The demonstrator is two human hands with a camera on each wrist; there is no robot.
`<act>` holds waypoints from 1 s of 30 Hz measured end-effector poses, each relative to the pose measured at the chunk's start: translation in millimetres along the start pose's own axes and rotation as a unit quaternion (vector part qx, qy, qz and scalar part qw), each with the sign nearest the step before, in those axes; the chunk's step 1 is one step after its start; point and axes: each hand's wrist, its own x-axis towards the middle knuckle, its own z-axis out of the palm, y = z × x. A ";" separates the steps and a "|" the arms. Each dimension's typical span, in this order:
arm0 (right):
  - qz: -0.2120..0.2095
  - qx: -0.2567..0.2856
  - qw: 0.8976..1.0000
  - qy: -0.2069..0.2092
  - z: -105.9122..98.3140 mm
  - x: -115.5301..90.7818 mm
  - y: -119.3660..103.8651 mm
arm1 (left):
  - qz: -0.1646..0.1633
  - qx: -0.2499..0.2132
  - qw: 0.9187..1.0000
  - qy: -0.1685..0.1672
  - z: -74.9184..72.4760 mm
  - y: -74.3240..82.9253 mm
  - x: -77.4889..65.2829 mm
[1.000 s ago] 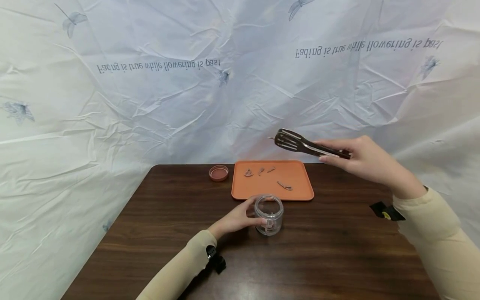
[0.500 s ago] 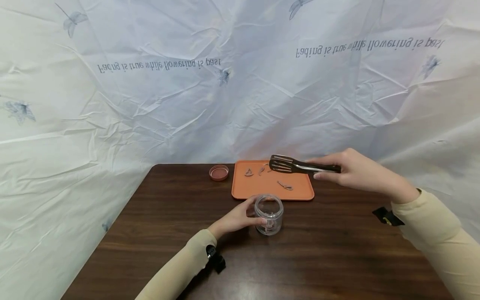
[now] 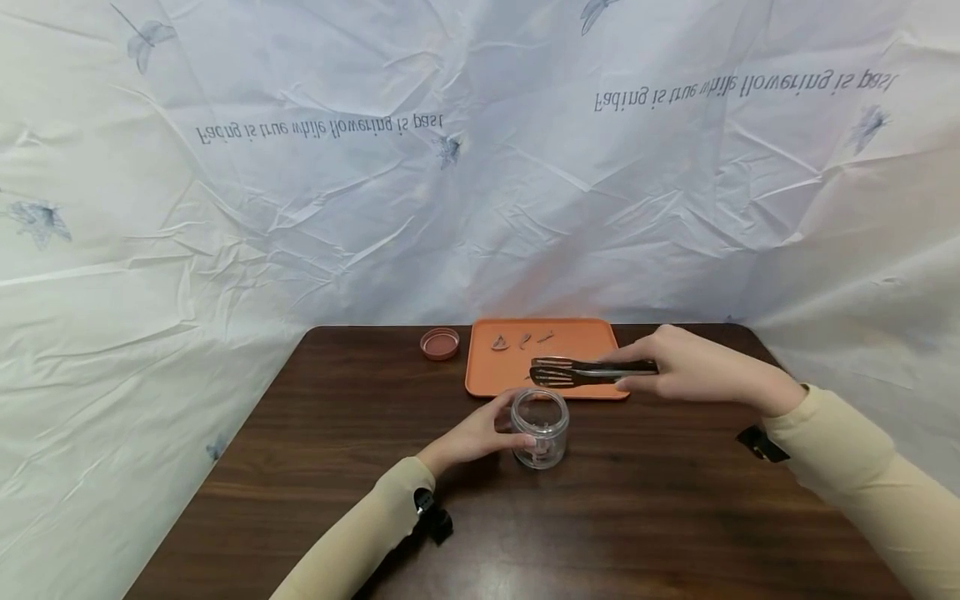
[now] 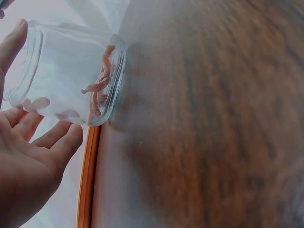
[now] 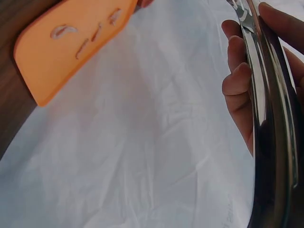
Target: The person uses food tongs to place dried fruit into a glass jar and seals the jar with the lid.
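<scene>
At the dark wooden table (image 3: 360, 400), above an orange tray (image 3: 577, 340), the right hand (image 3: 678, 371) grips slotted tongs (image 3: 566, 374) while the left hand (image 3: 480, 435) holds a lidless glass jar (image 3: 551, 433) in front, and too loose a squeeze could drop the tray's slender strips (image 3: 500, 342).

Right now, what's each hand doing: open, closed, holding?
Left hand: closed around the clear jar.
Right hand: closed, holding the tongs.
</scene>
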 end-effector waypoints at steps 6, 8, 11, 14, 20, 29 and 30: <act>-0.025 -0.014 0.999 -0.020 9.3 7.0 1.6 | -0.023 0.012 1.000 0.013 -1.0 1.7 -0.8; -0.027 -0.014 0.999 -0.024 11.7 8.5 1.8 | -0.028 0.012 0.999 0.013 -1.3 2.3 -1.2; -0.020 -0.010 0.999 -0.037 15.0 10.6 2.2 | -0.030 0.011 0.999 0.013 -1.6 2.8 -1.8; -0.009 -0.005 0.999 -0.049 18.2 11.9 3.0 | -0.027 0.010 1.000 0.010 -1.6 3.7 -2.6; -0.011 0.002 0.998 -0.058 21.4 13.5 4.5 | -0.019 0.001 1.000 -0.001 -2.0 3.9 -3.2; -0.005 -0.012 0.998 -0.055 20.6 16.5 3.9 | -0.018 -0.003 1.000 0.001 -5.2 3.6 -1.4; -0.005 -0.015 0.998 -0.054 20.7 17.0 3.9 | -0.020 -0.004 1.000 0.001 -5.5 3.4 -1.4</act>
